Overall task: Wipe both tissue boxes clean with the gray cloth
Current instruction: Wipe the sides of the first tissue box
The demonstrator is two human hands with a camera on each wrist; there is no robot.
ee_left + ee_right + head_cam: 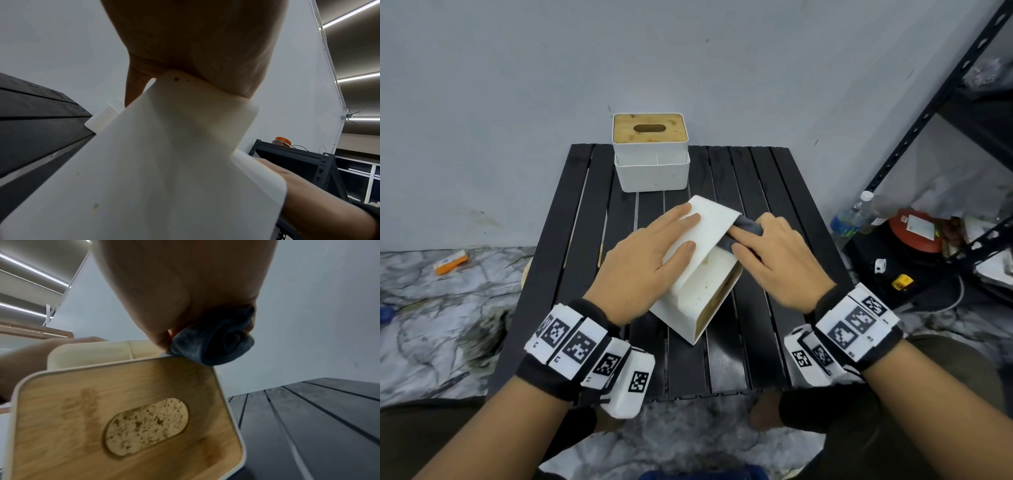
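Note:
One white tissue box with a wooden lid lies tipped on its side in the middle of the black slatted table. My left hand presses flat on its upturned white side, fingers straight. My right hand holds the bunched gray cloth against the box's far right edge. In the right wrist view the cloth sits at the rim above the wooden lid, pinched under my thumb. The second tissue box stands upright at the table's far edge, untouched.
A black metal rack stands to the right, with a water bottle and a red-lidded container on the floor by it. An orange item lies on the marble floor at left.

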